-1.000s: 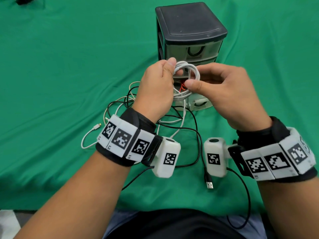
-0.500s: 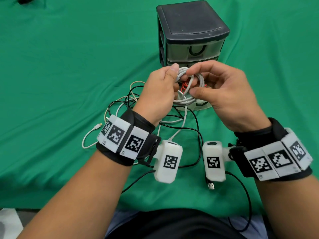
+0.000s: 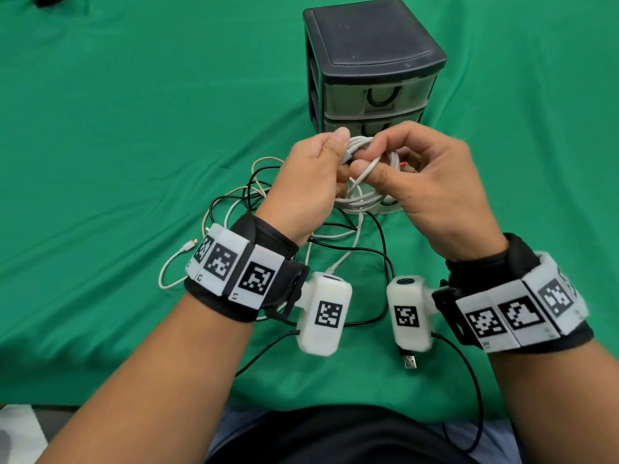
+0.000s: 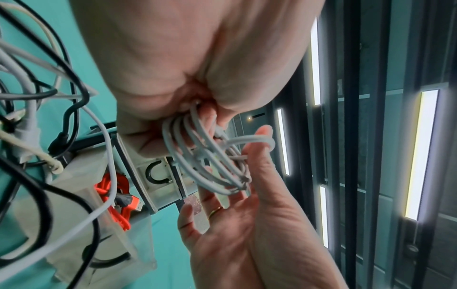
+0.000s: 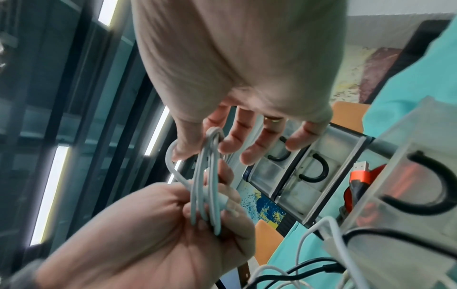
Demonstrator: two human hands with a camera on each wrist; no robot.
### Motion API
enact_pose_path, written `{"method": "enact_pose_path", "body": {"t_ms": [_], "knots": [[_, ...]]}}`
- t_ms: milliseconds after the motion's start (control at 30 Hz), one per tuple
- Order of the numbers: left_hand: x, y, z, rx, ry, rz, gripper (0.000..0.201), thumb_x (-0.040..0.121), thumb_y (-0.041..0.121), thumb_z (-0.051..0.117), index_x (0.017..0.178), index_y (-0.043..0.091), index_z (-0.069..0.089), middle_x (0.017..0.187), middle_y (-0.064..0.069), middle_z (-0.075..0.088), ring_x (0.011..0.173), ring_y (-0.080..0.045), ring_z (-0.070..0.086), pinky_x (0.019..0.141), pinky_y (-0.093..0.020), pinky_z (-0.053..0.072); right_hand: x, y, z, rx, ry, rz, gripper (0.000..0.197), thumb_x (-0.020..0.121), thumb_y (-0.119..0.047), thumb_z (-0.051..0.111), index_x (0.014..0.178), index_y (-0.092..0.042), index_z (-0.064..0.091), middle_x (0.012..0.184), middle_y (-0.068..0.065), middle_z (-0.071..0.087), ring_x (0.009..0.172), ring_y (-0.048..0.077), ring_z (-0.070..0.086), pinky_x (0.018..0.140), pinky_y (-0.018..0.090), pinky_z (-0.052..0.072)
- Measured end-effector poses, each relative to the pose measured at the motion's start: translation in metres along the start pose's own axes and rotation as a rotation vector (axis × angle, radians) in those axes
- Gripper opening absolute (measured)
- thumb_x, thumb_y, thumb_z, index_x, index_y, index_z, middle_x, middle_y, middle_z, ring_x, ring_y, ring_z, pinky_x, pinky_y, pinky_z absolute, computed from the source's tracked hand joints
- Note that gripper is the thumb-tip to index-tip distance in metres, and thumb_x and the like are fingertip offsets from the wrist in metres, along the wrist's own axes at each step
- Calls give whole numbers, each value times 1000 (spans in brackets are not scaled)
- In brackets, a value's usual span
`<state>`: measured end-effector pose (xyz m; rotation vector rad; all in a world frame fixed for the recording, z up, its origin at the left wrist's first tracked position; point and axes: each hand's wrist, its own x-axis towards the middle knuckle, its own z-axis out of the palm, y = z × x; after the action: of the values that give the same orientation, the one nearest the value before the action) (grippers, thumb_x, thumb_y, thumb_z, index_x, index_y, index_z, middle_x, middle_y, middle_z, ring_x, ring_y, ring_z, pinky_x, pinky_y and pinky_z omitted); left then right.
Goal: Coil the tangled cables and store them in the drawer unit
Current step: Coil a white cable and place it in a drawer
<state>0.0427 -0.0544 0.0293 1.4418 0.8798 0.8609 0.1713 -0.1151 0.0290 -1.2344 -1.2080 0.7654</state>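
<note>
Green cloth covers the surface (image 3: pixel 100 145). At frame centre the white cable coil (image 3: pixel 363 195) hangs before the drawer unit (image 3: pixel 371 55). Left hand (image 3: pixel 308 185) still pinches its loops; right hand (image 3: pixel 432 185), thumb and forefinger closed on one strand, has moved leftward since before. Loose cables (image 3: pixel 254 195) lie beneath.

Open bottom drawer (image 3: pixel 390 206) and tangled cables (image 3: pixel 335 242) crowd cloth beneath hands; left cloth (image 3: pixel 117 128) free.

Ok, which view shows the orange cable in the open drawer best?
Left wrist: the orange cable lies coiled in the open bottom drawer, its plug visible. The right wrist view shows its plug and part of the coil; the head view shows only a sliver behind the right hand.
</note>
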Motion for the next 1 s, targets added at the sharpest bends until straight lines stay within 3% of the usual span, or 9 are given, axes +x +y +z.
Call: {"method": "enact_pose_path", "body": {"t_ms": [67,167,267,367,567,700,800,900,1000], "knots": [[1,-2,0,-7,-1,5,36,106,24,37,79,12,57,64,-9,48,55,-17,45,53,-26,38,0,-1,0,22,1,10,15,81,-16,78,79,-21,64,81,6,68,73,11,59,67,21,50],[1,-2,-1,-59,-12,-16,37,106,23,36,77,13,57,59,4,38,47,-6,33,46,-18,31,1,-2,1,73,-12,31,14,90,-26,68,78,-21,65,79,4,69,75,15,63,71,28,52],[1,-2,-2,-55,14,-20,37,107,22,35,81,10,59,73,-6,40,51,-5,30,45,-16,27,6,-6,-4,131,-27,161,52,96,-59,40,72,-22,67,85,9,71,79,17,64,77,30,47],[1,-1,-4,-57,59,-25,37,107,21,35,81,10,60,84,-13,42,51,-4,31,46,-16,26,7,-6,-10,111,-39,233,60,98,-59,26,74,-24,69,87,3,71,82,15,60,80,36,36],[-1,6,-3,-158,139,10,38,107,20,34,81,9,59,63,6,44,49,-1,31,46,-16,26,7,0,-12,215,247,285,22,97,-43,58,95,-21,57,78,-2,62,64,14,60,61,28,41],[-5,12,2,-212,130,17,34,107,20,33,87,7,57,53,15,51,50,-1,32,45,-14,26,10,5,-12,253,492,211,54,76,-42,81,97,-24,35,76,-4,46,55,13,43,54,28,38],[-6,16,4,-248,143,2,33,107,20,32,90,6,57,49,16,52,50,-1,32,45,-13,27,11,5,-9,108,584,101,63,61,-61,83,92,-30,38,89,3,43,73,19,44,68,34,42],[-7,18,4,-294,156,-15,33,107,19,32,88,8,57,50,15,54,49,-1,34,45,-14,27,9,12,-10,-170,576,38,43,71,-66,74,80,-33,47,89,-8,43,88,16,42,81,24,39],[-8,18,6,-325,150,-23,33,107,19,32,89,7,56,50,15,54,48,-1,34,45,-13,27,8,15,-9,-228,519,-3,30,82,-53,72,74,-30,56,81,-1,51,77,12,44,72,24,38]]}}
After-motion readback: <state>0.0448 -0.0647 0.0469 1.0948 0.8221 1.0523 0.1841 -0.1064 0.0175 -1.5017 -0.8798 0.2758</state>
